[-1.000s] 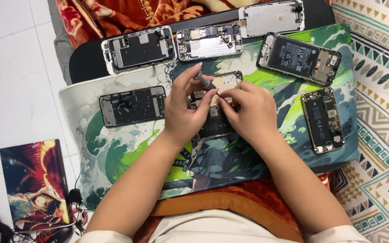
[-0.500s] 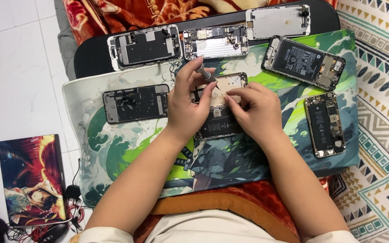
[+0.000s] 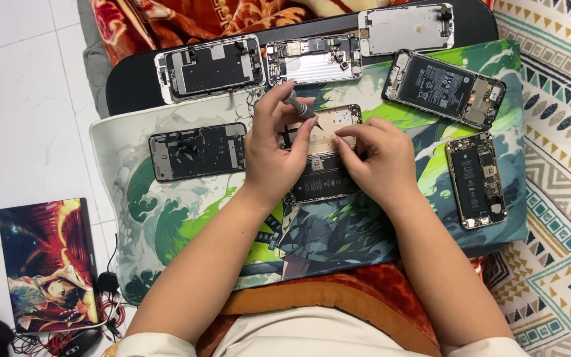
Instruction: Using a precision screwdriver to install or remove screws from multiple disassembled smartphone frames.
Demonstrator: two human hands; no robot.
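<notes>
An opened phone (image 3: 323, 149) lies in the middle of a green and white printed mat (image 3: 166, 211). My left hand (image 3: 272, 149) grips a small grey screwdriver (image 3: 297, 104), its tip pointing down at the phone's upper part. My right hand (image 3: 378, 158) presses on the right side of the same phone, fingertips on its frame. The hands hide much of the phone's inside.
Several other opened phones lie around: one at the left (image 3: 197, 151), two at the right (image 3: 443, 88) (image 3: 476, 178), three along the back on a black pad (image 3: 209, 66) (image 3: 313, 59) (image 3: 406, 28). A colourful box (image 3: 47, 264) and cables (image 3: 94, 317) sit on the white floor.
The view has shifted slightly, so everything sits a little further right and lower. Both hands stay on the middle phone, and the screwdriver has moved only a little.
</notes>
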